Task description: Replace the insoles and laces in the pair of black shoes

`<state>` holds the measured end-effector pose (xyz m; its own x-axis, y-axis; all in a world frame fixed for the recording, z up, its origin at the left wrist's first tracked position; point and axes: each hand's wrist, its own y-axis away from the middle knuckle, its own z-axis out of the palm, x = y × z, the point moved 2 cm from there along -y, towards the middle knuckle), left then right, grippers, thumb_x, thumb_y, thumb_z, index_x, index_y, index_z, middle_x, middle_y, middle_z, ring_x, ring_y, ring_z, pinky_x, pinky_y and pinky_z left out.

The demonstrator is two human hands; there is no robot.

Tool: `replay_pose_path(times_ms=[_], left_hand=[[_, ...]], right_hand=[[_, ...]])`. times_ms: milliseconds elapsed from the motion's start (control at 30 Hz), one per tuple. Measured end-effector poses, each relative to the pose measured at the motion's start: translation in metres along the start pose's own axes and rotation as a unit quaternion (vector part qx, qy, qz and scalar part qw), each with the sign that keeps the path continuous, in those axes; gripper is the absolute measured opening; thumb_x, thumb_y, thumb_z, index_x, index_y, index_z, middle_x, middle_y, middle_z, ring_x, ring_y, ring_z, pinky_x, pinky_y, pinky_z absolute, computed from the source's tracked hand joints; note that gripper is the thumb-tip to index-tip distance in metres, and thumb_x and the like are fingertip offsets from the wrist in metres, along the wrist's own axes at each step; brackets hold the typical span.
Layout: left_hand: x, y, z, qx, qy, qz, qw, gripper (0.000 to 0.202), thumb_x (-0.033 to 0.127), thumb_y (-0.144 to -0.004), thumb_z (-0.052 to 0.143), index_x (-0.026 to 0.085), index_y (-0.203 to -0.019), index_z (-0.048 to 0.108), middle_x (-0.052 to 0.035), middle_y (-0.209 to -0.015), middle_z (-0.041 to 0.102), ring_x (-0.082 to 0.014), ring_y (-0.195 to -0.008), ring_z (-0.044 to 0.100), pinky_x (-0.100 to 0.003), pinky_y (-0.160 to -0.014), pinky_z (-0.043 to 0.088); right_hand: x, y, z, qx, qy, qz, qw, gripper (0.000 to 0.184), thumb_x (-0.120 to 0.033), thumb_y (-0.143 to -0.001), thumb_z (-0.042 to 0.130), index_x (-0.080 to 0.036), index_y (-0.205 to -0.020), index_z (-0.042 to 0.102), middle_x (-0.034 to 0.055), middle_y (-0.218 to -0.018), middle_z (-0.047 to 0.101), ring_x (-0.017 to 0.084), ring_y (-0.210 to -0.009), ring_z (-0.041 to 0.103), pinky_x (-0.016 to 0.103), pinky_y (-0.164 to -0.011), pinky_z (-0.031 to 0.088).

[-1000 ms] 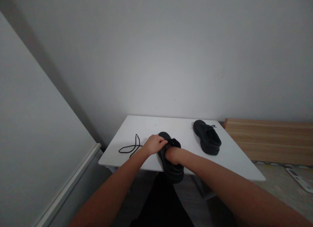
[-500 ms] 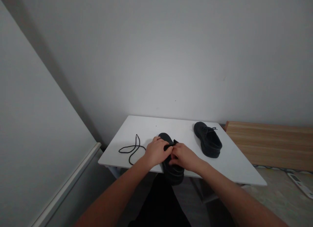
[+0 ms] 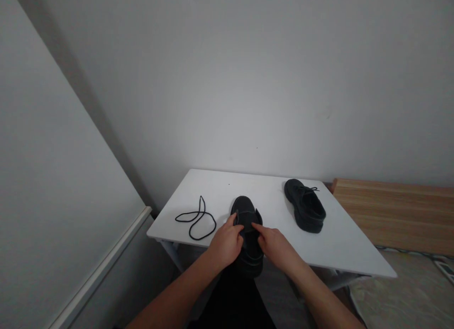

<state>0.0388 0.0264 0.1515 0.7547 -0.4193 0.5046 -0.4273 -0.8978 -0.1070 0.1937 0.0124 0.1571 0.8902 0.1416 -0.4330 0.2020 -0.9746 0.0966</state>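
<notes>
A black unlaced shoe (image 3: 246,214) sits at the near edge of the white table (image 3: 340,246), its heel hanging over the edge toward me. My left hand (image 3: 226,244) grips its left side near the opening, fingers curled on the upper. My right hand (image 3: 275,245) holds the right side, with a finger stretched onto the shoe's flap. A loose black shoelace (image 3: 195,219) lies in loops on the table to the left of the shoe. A second black shoe (image 3: 305,205), with its lace in, rests farther right.
A wooden board (image 3: 393,215) lies to the right of the table, against the white wall. A white panel (image 3: 53,187) slants along the left. Patterned flooring (image 3: 404,291) shows at the lower right.
Both hands slid back from the tongue to the shoe's two sides near the heel. The tongue and flaps now show between them. The camera shifted slightly.
</notes>
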Motion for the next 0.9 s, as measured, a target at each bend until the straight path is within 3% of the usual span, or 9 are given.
replay_pose_path(times_ms=[67,200,367,667,767,833,900], left_hand=[[0.001,0.006,0.002,0.006,0.020,0.005,1.000,0.041,0.010,-0.075,0.041,0.015,-0.109,0.062,-0.0124,-0.136,0.042,-0.0199,-0.122,0.044,-0.030,-0.105,0.033],[-0.001,0.016,0.007,0.032,0.092,-0.014,0.995,0.043,0.013,-0.077,0.042,0.021,-0.116,0.058,-0.0083,-0.136,0.042,-0.0189,-0.121,0.045,-0.032,-0.103,0.037],[-0.006,0.020,0.011,0.058,0.148,-0.052,0.986,0.042,0.018,-0.080,0.044,0.026,-0.119,0.056,-0.0057,-0.131,0.048,-0.0182,-0.120,0.045,-0.035,-0.102,0.037],[0.002,0.022,0.007,0.023,0.077,-0.012,0.997,0.041,0.016,-0.083,0.037,0.024,-0.118,0.057,-0.0065,-0.135,0.043,-0.0181,-0.120,0.045,-0.031,-0.103,0.036],[-0.021,0.023,-0.007,0.100,0.074,-0.003,0.992,0.039,0.024,-0.089,0.032,0.026,-0.123,0.052,-0.0043,-0.133,0.045,-0.0159,-0.122,0.043,-0.031,-0.103,0.036],[-0.053,0.022,-0.020,0.178,0.005,-0.044,0.983,0.038,0.028,-0.090,0.032,0.024,-0.123,0.051,-0.0056,-0.132,0.046,-0.0184,-0.123,0.040,-0.034,-0.105,0.032],[-0.093,0.018,-0.031,0.214,-0.101,-0.107,0.966,0.039,0.027,-0.087,0.038,0.021,-0.124,0.051,-0.0082,-0.133,0.044,-0.0237,-0.126,0.034,-0.039,-0.108,0.026]], right_hand=[[-0.003,0.008,0.000,0.000,0.006,0.005,1.000,0.048,-0.012,-0.081,0.034,-0.011,-0.127,0.047,0.0129,-0.117,0.060,0.024,-0.103,0.058,0.035,-0.089,0.041],[-0.006,0.011,0.000,0.003,0.043,0.039,0.998,0.057,-0.020,-0.082,0.038,-0.011,-0.138,0.029,0.0158,-0.111,0.063,0.026,-0.096,0.061,0.036,-0.078,0.044],[-0.010,0.000,-0.001,-0.004,0.110,0.064,0.992,0.043,-0.027,-0.082,0.041,-0.016,-0.123,0.049,0.0165,-0.104,0.063,0.028,-0.091,0.062,0.037,-0.072,0.045],[-0.004,-0.006,0.003,0.004,0.085,0.048,0.995,0.038,-0.033,-0.082,0.046,-0.020,-0.117,0.056,0.0129,-0.099,0.061,0.027,-0.088,0.062,0.037,-0.073,0.047],[0.005,0.003,-0.001,0.085,0.040,0.019,0.995,0.040,-0.038,-0.086,0.042,-0.024,-0.122,0.051,0.0113,-0.107,0.055,0.022,-0.082,0.063,0.035,-0.070,0.049],[0.012,0.012,-0.006,0.174,-0.008,-0.002,0.985,0.041,-0.041,-0.087,0.040,-0.025,-0.124,0.047,0.0106,-0.115,0.048,0.019,-0.084,0.061,0.033,-0.070,0.051],[0.016,0.021,-0.010,0.246,-0.049,-0.012,0.968,0.041,-0.044,-0.086,0.040,-0.025,-0.122,0.047,0.0105,-0.119,0.044,0.018,-0.085,0.060,0.032,-0.070,0.052]])
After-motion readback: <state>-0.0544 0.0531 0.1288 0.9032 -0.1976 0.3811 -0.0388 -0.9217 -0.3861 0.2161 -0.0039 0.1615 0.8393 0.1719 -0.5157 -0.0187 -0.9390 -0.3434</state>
